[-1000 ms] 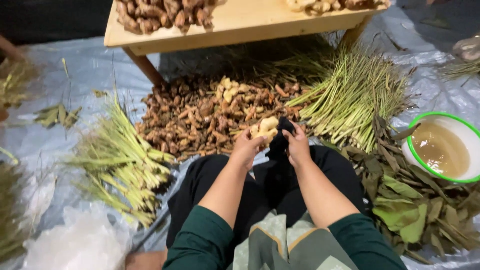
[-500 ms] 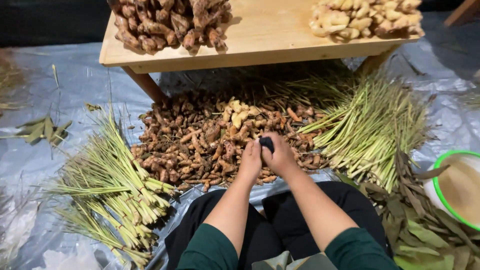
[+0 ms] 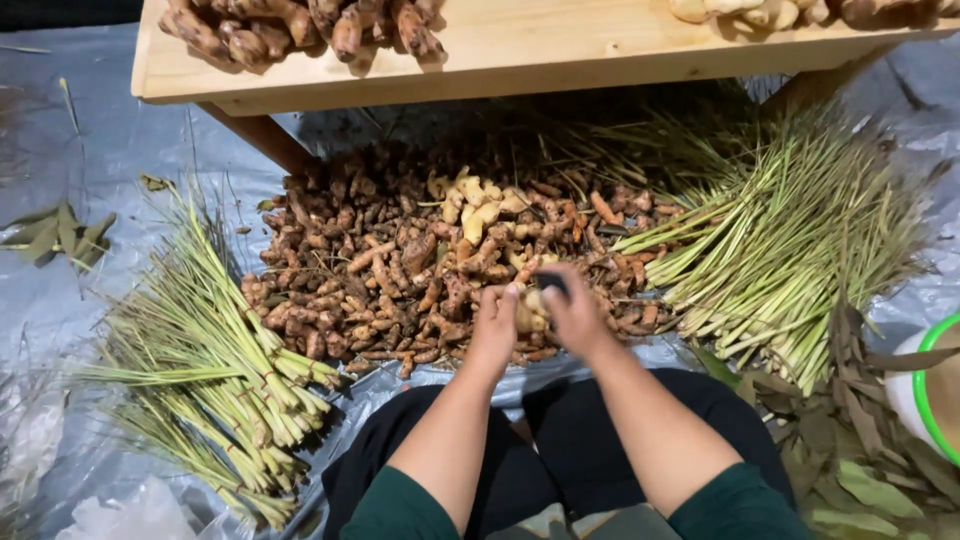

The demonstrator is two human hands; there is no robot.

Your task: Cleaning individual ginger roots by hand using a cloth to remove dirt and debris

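Head view: left hand [image 3: 497, 318] and right hand [image 3: 574, 312] close together over the near edge of the brown root pile [image 3: 400, 270] — both curl around one pale ginger piece [image 3: 530, 312]; right fingers also grip a small dark object, kind unclear. Left of the pile, lemongrass bundle [image 3: 215, 350]; right of it, more stalks [image 3: 790, 240]. Behind it — wooden table [image 3: 560, 45].

dark green sleeves pushed above elbows, forearms bare, black trousers, no rings.
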